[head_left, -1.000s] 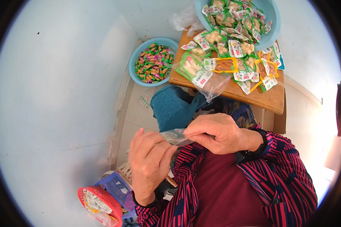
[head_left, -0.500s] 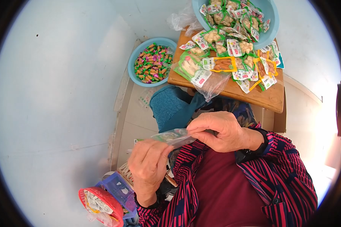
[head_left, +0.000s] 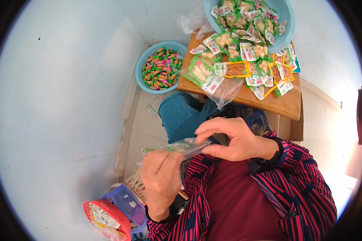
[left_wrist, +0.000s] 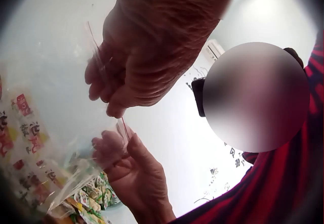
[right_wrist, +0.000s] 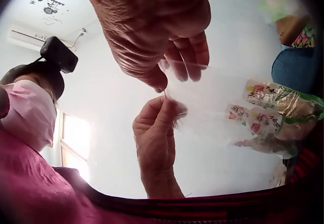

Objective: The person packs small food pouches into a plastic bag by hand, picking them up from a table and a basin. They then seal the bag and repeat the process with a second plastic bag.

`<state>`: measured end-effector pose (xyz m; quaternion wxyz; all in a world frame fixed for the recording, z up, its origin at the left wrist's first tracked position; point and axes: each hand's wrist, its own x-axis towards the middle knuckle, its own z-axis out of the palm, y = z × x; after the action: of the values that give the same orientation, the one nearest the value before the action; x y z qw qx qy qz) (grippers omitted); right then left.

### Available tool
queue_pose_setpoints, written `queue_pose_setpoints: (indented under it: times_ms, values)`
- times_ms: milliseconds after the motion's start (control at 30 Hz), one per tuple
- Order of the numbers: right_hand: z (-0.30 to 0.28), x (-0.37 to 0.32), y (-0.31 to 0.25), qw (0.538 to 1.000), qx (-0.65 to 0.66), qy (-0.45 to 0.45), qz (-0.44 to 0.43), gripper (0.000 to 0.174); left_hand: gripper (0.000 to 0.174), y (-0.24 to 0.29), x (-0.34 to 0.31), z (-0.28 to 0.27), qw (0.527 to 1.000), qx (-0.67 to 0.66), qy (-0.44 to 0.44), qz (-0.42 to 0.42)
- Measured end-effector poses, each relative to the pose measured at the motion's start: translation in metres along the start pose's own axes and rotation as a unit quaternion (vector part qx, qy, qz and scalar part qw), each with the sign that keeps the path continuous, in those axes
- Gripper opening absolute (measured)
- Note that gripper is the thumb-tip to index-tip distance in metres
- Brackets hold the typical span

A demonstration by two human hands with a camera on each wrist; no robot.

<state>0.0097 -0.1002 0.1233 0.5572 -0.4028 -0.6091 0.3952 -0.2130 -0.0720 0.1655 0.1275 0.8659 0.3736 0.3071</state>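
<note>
A clear zip-lock bag with a thin red line along its mouth is held up between both hands in front of the body. Several printed snack packets show through its film in the right wrist view. My left hand pinches the bag's mouth at one side between thumb and fingers. At the other side my right hand has the bag's edge between its thumb and spread, bent fingers. Seen from the right wrist, the two thumbs are close together along the red line.
Ahead is a wooden table bearing loose snack packets and a blue basin of packets. A second blue basin of wrapped sweets stands left of it. A teal cloth lies before the table. A red basket is at lower left.
The right fingers have parted from the thumb at the bag's edge. The left hand has turned and shifted slightly right, and more of the bag shows between the hands than a second ago.
</note>
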Motion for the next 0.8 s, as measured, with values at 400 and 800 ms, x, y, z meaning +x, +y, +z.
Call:
queue_pose_setpoints:
  times_ms: [400, 800]
  values:
    - [0.008, 0.010, 0.007, 0.990, -0.061, -0.085, -0.097, 0.012, 0.022, 0.002, 0.005, -0.004, 0.998, 0.013, -0.047, 0.044]
    - [-0.005, 0.004, 0.011, 0.992, -0.043, -0.089, -0.082, 0.013, 0.019, -0.019, -0.016, -0.039, 0.996, 0.067, -0.064, 0.002]
